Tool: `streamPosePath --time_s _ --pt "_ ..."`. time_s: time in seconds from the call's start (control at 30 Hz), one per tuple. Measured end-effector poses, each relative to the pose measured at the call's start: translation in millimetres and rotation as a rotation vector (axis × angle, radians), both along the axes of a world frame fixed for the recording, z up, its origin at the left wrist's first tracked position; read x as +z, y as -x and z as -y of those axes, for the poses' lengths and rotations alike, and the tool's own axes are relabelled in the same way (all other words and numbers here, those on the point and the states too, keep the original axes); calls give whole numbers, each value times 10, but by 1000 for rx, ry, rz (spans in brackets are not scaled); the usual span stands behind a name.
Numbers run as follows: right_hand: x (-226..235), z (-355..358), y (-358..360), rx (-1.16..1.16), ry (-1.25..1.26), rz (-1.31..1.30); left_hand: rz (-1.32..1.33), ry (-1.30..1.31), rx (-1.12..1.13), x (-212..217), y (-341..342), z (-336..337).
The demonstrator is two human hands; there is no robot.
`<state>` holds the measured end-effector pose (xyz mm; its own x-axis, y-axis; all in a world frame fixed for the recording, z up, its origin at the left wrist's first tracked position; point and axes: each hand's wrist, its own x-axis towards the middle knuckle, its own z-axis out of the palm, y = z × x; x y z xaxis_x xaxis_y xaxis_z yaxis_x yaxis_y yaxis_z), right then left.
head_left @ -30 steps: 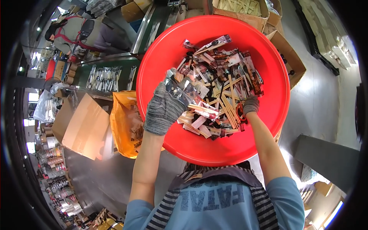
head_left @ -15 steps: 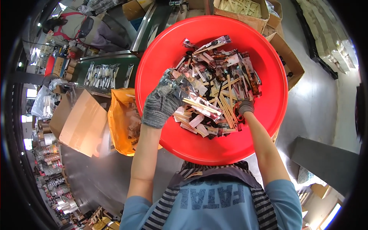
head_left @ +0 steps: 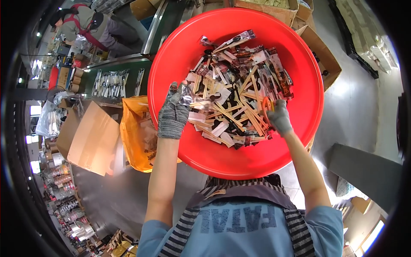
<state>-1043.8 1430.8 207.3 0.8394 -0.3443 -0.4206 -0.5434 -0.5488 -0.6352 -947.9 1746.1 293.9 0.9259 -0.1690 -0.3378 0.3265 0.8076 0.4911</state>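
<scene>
A person looks down into a large round red plastic basin (head_left: 295,141), which fills the middle of the view. Heaped in it is a pile of small flat packets in clear wrap with tan card strips (head_left: 239,90), lying criss-cross toward the far and middle part of the basin.

Both hands wear grey knitted gloves. The left hand (head_left: 173,113) sits at the near left edge of the pile, fingers closed around one crinkled clear packet (head_left: 187,95) lifted a little off the heap. The right hand (head_left: 278,118) is at the right edge of the pile, fingers curled in among the packets beside an orange-edged packet (head_left: 266,109); whether it truly grips one cannot be told.

To the left of the basin stand an orange plastic bag (head_left: 135,132), open and partly filled, and a brown cardboard box (head_left: 90,137). Beyond them a dark green bench (head_left: 150,70) carries rows of more packets. Another person in a grey top (head_left: 92,23) works at the far left.

The step in hand appears to be sorting: packets picked from the heap by hand. The next move likely calls for pulling the held packet free without dragging its neighbours along.
</scene>
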Motion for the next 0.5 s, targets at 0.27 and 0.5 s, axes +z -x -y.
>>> streamPosePath --time_s 0.27,0.5 --pt "819 -1085 716 140 -1713 42 -5 -201 32 111 -42 318" --pt "795 -1478 629 34 -1721 -128 203 -319 50 66 -6 484"
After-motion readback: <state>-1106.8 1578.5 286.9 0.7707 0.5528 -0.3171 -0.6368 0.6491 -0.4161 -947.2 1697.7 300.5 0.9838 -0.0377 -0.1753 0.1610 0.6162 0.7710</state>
